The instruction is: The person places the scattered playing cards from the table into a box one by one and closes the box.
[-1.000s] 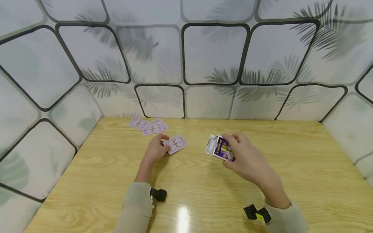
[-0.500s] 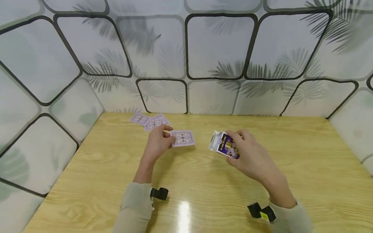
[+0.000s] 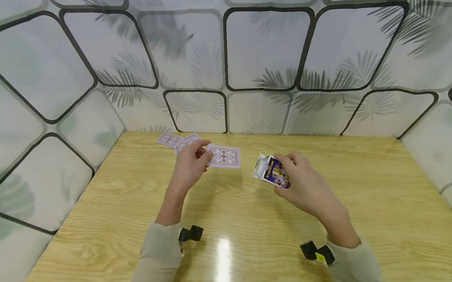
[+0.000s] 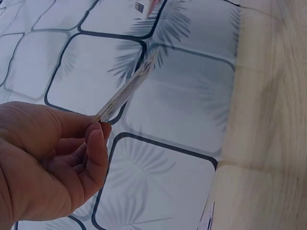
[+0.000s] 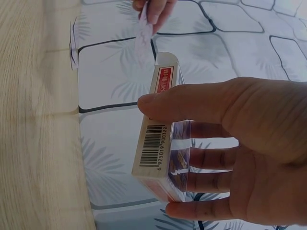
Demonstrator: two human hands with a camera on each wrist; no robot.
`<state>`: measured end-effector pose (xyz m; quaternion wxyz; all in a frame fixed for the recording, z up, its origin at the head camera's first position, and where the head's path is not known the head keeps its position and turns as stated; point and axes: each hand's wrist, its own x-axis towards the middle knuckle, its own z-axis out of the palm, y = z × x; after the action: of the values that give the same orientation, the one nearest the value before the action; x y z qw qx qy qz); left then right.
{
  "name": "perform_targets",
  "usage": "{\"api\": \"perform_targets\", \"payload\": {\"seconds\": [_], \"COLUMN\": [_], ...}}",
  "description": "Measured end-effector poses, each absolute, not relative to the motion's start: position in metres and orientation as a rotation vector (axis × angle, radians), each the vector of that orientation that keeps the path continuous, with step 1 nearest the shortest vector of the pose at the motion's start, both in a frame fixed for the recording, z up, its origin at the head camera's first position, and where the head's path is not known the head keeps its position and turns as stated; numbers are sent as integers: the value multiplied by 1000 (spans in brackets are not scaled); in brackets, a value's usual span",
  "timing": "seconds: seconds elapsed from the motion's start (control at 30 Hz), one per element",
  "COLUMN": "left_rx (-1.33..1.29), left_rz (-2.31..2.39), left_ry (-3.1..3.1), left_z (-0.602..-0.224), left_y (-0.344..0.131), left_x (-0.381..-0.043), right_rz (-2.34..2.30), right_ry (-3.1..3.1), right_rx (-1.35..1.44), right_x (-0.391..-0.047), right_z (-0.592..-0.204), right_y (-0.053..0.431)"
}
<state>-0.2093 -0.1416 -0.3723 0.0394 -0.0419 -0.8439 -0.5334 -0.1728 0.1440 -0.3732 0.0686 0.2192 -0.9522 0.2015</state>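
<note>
My left hand (image 3: 188,164) pinches a playing card (image 3: 225,156) by its left end, thumb on the near side. The card's pale purple patterned back faces me, and the left wrist view shows it nearly edge-on above the table. Over to the right, my right hand (image 3: 306,185) grips a purple playing-card box (image 3: 275,173) with its flap end pointing left, toward the card. In the right wrist view the thumb lies across the box's narrow white side (image 5: 153,143) with a barcode, and the fingers are behind it. A gap separates card and box.
Several more cards (image 3: 169,139) with the same back lie overlapping at the table's far left, partly behind my left hand. The wooden table (image 3: 244,227) meets a patterned cloth wall (image 3: 258,113) at the back and on both sides.
My left hand has lifted the card and moved it up and slightly right, levelling it from a tilt. The right hand with the box has barely moved. The head view has shifted a little.
</note>
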Motion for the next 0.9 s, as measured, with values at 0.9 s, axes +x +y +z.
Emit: {"api": "perform_targets", "payload": {"seconds": [0.9], "left_rx": [-545], "left_rz": [-1502], "left_ry": [-2425], "left_z": [-362], "left_y": [-109], "left_x": [-189], "right_rz": [572], "right_ry": [-2878], "right_rx": [669], "right_x": [-170], "right_z": [-371], "right_y": [139]}}
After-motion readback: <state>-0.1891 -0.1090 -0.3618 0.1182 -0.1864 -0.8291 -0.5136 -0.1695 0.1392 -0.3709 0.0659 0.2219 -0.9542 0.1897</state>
